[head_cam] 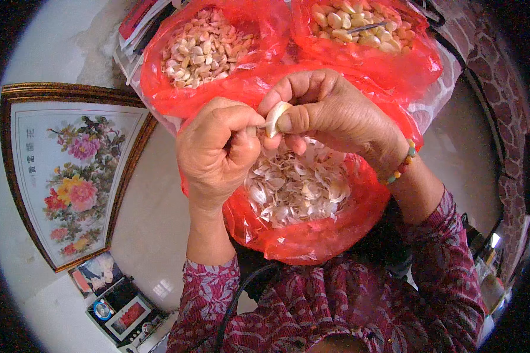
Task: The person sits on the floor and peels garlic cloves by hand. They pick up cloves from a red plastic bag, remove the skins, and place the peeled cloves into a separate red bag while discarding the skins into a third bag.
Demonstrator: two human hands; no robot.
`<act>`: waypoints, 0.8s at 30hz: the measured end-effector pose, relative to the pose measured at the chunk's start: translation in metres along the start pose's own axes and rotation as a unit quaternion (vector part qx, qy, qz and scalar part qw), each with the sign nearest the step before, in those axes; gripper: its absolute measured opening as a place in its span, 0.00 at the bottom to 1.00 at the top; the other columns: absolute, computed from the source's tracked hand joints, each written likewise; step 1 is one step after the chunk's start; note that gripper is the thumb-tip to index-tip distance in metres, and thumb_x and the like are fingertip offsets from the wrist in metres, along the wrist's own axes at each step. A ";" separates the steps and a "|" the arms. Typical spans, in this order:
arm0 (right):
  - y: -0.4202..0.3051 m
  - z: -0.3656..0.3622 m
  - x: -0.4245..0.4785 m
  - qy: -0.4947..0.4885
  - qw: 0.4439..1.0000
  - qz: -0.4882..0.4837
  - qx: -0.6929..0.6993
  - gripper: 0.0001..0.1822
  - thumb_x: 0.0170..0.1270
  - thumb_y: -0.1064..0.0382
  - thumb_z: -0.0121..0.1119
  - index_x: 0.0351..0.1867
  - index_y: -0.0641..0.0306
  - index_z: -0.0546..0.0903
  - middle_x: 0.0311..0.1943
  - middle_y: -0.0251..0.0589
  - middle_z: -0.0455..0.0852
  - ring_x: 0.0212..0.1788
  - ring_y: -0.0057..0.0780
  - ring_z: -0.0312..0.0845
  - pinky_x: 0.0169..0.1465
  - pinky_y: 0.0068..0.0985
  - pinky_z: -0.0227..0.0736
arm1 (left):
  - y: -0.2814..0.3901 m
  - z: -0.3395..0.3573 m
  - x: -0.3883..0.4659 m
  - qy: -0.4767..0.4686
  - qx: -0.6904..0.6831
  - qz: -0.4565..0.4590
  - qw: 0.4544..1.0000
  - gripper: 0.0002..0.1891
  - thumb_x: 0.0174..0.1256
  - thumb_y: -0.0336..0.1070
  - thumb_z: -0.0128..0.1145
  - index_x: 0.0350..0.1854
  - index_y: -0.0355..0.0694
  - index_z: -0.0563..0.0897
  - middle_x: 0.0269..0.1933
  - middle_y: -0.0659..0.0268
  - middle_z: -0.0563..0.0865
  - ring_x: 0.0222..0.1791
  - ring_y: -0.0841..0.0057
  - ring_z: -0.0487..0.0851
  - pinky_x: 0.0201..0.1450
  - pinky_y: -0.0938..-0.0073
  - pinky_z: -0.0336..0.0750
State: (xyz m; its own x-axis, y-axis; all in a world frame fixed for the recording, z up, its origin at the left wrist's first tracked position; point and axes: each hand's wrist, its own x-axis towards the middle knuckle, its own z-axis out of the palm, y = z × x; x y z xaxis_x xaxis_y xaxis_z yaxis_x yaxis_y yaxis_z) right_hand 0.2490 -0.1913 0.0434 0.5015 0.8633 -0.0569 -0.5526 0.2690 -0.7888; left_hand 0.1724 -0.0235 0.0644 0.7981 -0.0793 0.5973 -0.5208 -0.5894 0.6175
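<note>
Between the thumb and fingers of my right hand point(335, 110) is a pale garlic clove point(274, 120), held upright. My left hand point(218, 150) is curled, its thumb and index fingertips pinching at the clove's left edge. Whether they grip loose skin or the clove itself is too small to tell. Below both hands, a red plastic bag point(309, 245) lies open at my lap, holding a heap of papery garlic skins point(300, 185). Part of that heap is hidden by my fingers.
Farther off, one red bag point(154, 84) holds many small garlic cloves point(198, 55). Another red bag point(415, 75) has larger, smooth pale cloves point(335, 21) with a thin metal tool point(367, 27) on top. A framed flower picture point(77, 176) stands at left.
</note>
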 end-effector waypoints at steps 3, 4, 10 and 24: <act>-0.005 0.000 -0.002 0.009 0.999 0.023 -0.026 0.08 0.58 0.68 0.62 0.37 0.70 0.80 0.27 0.39 0.85 0.22 0.17 0.77 0.27 0.13 0.72 | 0.000 0.000 0.001 -0.007 -0.015 0.006 1.000 0.09 0.47 0.17 0.54 0.29 0.37 0.79 0.25 0.66 0.78 0.23 0.78 0.76 0.25 0.81 0.68; -0.007 0.000 -0.003 0.009 0.999 0.027 -0.035 0.08 0.57 0.68 0.62 0.37 0.70 0.80 0.27 0.39 0.85 0.22 0.17 0.77 0.27 0.13 0.72 | 0.000 0.000 0.001 -0.010 -0.020 0.007 1.000 0.09 0.46 0.17 0.54 0.29 0.37 0.79 0.25 0.66 0.78 0.23 0.78 0.76 0.24 0.81 0.68; -0.010 0.000 -0.005 0.005 0.997 0.034 -0.064 0.09 0.57 0.68 0.62 0.37 0.71 0.80 0.27 0.40 0.85 0.22 0.19 0.79 0.29 0.15 0.76 | 0.001 -0.001 0.000 -0.017 -0.037 0.000 0.999 0.09 0.46 0.17 0.52 0.29 0.36 0.79 0.25 0.65 0.79 0.23 0.78 0.76 0.25 0.82 0.68; 0.012 -0.005 -0.001 0.034 0.993 -0.035 0.109 0.14 0.57 0.68 0.65 0.44 0.69 0.78 0.33 0.38 0.84 0.32 0.23 0.81 0.36 0.19 0.78 | 0.004 0.006 0.001 0.013 0.078 0.063 0.995 0.06 0.53 0.25 0.63 0.31 0.37 0.80 0.35 0.61 0.80 0.31 0.73 0.80 0.31 0.78 0.74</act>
State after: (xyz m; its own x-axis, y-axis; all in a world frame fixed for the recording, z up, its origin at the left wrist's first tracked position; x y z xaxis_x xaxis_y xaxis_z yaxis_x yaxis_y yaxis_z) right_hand 0.2454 -0.1911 0.0310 0.5841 0.8099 -0.0531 -0.6411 0.4202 -0.6422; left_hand 0.1727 -0.0311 0.0643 0.7202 -0.1405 0.6794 -0.5608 -0.6943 0.4510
